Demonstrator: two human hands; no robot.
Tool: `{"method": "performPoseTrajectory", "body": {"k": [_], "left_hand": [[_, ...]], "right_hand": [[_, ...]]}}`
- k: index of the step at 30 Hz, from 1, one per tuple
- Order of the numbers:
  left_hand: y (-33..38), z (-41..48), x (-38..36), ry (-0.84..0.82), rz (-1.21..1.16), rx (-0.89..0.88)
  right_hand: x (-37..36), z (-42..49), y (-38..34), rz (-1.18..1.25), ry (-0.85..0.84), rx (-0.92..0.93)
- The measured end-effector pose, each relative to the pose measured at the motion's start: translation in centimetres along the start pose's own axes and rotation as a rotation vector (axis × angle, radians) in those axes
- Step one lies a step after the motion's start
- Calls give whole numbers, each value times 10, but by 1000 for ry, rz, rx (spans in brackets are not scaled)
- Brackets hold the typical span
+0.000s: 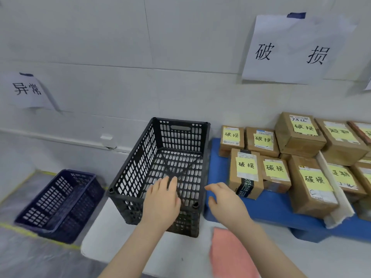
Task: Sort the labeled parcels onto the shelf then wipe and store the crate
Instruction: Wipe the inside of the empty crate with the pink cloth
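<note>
- White wall behind; black crate (160, 157) at frame centre, empty.
- Left hand (161, 199) open over its rim; right hand (224, 201) open, holding nothing.
- Risk: pink cloth (230, 255) at lower right forgotten, so the crate gets stored unwiped.

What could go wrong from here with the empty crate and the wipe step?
1. The black crate sits near the front edge of the white surface; pushing while wiping could slide it off toward the blue crate below.
2. The pink cloth lies under the right forearm, while the right hand is open and empty; the arm could drag it off.
3. The left hand rests over the rim; fingers could catch in the slots.
</note>
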State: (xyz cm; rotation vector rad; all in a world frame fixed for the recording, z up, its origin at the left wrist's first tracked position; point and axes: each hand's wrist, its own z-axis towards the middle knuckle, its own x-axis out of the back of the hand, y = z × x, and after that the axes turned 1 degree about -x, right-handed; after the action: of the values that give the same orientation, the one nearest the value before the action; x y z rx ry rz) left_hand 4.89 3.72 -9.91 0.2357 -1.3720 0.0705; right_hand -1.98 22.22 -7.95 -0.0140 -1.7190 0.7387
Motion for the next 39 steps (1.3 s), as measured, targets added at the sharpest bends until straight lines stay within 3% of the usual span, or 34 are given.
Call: {"method": "performPoseTrajectory", "body": {"k": [6,13,17,29,39], "left_hand": [[-71,13,-1,-23,-23,-56],[-134,32,-16,-196,12,71],[-141,30,-20,-295,53,117],[-146,-49,-20,-182,40,21],[-125,-68,-13,-235,67,40]], "right_hand": [[-34,33,-40,55,39,-138],[-55,43,-53,-21,70,-271],[-59,45,-53,-12,93,-311],[-86,-25,-55,-43,111,-332],[-86,-48,-52,-9,99,-280]]}}
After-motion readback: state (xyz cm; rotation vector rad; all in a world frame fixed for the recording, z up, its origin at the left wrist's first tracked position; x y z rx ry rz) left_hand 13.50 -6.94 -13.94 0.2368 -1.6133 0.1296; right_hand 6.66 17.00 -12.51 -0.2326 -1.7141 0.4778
